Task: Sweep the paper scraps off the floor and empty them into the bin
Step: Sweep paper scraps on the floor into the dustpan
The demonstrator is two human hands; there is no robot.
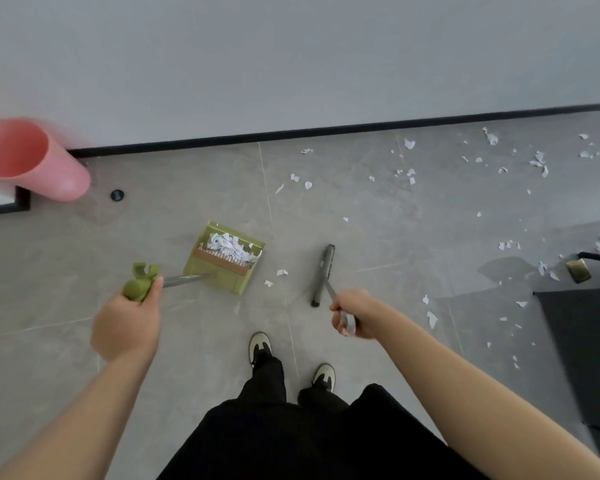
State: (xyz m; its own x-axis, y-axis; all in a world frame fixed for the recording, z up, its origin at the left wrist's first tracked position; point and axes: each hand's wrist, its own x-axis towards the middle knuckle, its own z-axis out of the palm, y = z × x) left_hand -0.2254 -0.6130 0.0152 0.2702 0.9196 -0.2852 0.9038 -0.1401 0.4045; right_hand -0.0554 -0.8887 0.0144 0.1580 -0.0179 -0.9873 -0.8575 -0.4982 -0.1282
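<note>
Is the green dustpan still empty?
No, the green plastic dustpan, held by the left hand, already carries a heap of white paper scraps.

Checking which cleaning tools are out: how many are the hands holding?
2. The green dustpan, loaded with paper scraps, sits on the floor left of centre, its handle held by the left hand. The grey broom stands right of it, held by the right hand.

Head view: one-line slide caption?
Left hand holds green dustpan loaded with paper scraps, right hand holds broom; more scraps litter the floor near pink bin.
</note>
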